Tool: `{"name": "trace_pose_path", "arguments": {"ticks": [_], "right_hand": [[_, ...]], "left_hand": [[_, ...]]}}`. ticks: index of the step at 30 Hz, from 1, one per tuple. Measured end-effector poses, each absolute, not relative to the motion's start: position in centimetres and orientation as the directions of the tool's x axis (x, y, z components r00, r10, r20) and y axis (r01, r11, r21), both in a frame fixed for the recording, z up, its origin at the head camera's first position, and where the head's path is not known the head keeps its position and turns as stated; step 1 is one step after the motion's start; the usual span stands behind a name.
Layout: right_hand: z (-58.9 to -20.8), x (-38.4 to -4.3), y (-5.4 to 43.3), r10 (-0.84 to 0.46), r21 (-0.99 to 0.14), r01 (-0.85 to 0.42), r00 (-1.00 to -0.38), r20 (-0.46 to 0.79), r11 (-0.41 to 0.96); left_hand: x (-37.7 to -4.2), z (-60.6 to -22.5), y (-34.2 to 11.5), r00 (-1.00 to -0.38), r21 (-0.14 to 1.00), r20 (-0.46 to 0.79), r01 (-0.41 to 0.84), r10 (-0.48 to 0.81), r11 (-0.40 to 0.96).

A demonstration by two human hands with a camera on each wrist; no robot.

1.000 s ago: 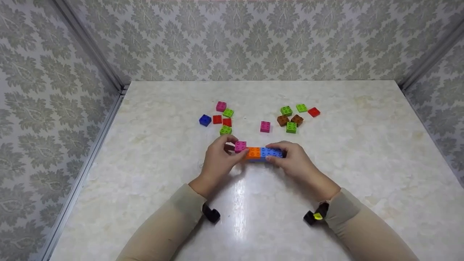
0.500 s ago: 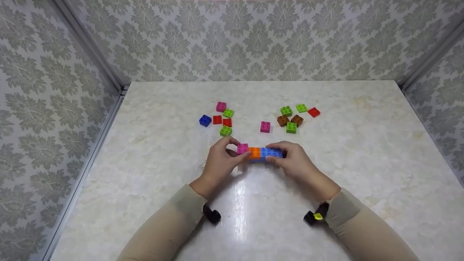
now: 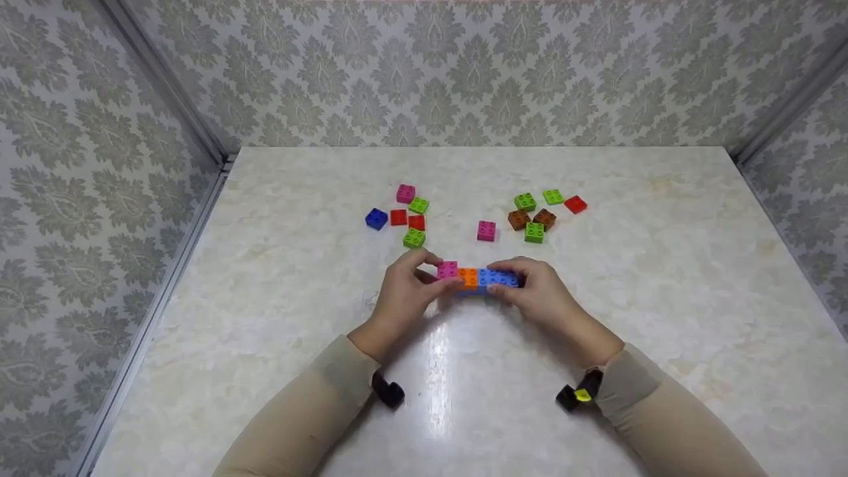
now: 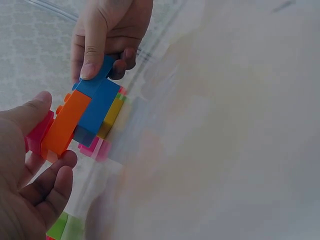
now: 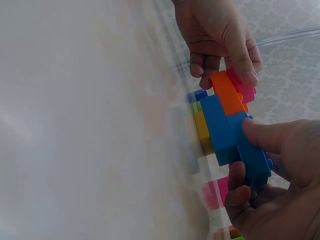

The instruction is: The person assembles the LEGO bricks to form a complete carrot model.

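A stack of building bricks spans the space between the two hands. My left hand [image 3: 407,285] pinches a pink brick [image 3: 447,269] at the left end of an orange brick [image 3: 468,279]; the left wrist view shows it against the orange brick's studded side. With thumb and fingers, my right hand [image 3: 540,288] grips the upper blue brick [image 5: 247,147] beside the orange one. Beneath these lie another blue brick [image 4: 101,106] and a yellow brick [image 4: 113,116] at the bottom. Whether the pink brick's studs are fully engaged I cannot tell.
Behind the left hand lie loose bricks, among them a dark blue one [image 3: 376,218] and a green one [image 3: 414,238]. A pink brick [image 3: 486,230] sits behind the stack. Further right are two brown bricks [image 3: 519,220], several green ones and a red one [image 3: 575,204].
My left hand has shifted slightly right with the pink brick, which now covers more of the orange brick's left end. The right hand keeps its grip in nearly the same place.
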State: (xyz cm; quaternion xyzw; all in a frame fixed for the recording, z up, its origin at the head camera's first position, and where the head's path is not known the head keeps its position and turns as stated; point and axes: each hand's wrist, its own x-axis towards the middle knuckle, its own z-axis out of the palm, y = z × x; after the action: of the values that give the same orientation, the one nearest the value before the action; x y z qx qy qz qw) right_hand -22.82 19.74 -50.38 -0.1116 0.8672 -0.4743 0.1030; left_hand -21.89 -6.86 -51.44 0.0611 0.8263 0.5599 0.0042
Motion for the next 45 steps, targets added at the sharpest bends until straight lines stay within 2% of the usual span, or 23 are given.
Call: {"name": "trace_pose_path", "arguments": {"ticks": [17, 23, 28, 33, 38, 41, 45], "right_hand": [[-50.5, -23.4, 19.6, -0.295, -0.855, -0.084, -0.952, -0.083, 0.512], [-51.0, -23.6, 19.6, -0.307, -0.867, -0.097, -0.950, -0.066, 0.488], [-51.0, -24.2, 20.1, -0.312, -0.899, -0.040, -0.944, -0.109, 0.435], [-50.7, -25.5, 21.7, -0.180, -0.941, 0.038, -0.978, -0.103, 0.336], [-50.9, -27.1, 23.8, 0.008, -0.950, 0.037, -0.999, -0.037, 0.309], [-51.3, -27.8, 24.8, 0.068, -0.934, 0.002, -0.997, 0.024, 0.356], [-51.7, -28.6, 25.6, 0.073, -0.889, -0.035, -0.994, 0.077, 0.457]], "left_hand": [[-22.2, -51.1, -7.0, -0.995, 0.940, -0.035, 0.001, 0.098, 0.340], [-22.2, -51.4, -7.4, -0.995, 0.939, -0.011, 0.024, 0.101, 0.343], [-22.3, -51.5, -7.6, -0.993, 0.939, 0.008, 0.048, 0.118, 0.340], [-22.5, -51.4, -7.6, -0.990, 0.949, -0.013, 0.031, 0.137, 0.312], [-22.6, -51.5, -7.4, -0.990, 0.958, -0.014, 0.026, 0.139, 0.286], [-22.5, -51.7, -7.2, -0.990, 0.961, -0.008, 0.031, 0.140, 0.276], [-22.5, -51.9, -7.3, -0.990, 0.960, 0.016, 0.055, 0.143, 0.274]]}}
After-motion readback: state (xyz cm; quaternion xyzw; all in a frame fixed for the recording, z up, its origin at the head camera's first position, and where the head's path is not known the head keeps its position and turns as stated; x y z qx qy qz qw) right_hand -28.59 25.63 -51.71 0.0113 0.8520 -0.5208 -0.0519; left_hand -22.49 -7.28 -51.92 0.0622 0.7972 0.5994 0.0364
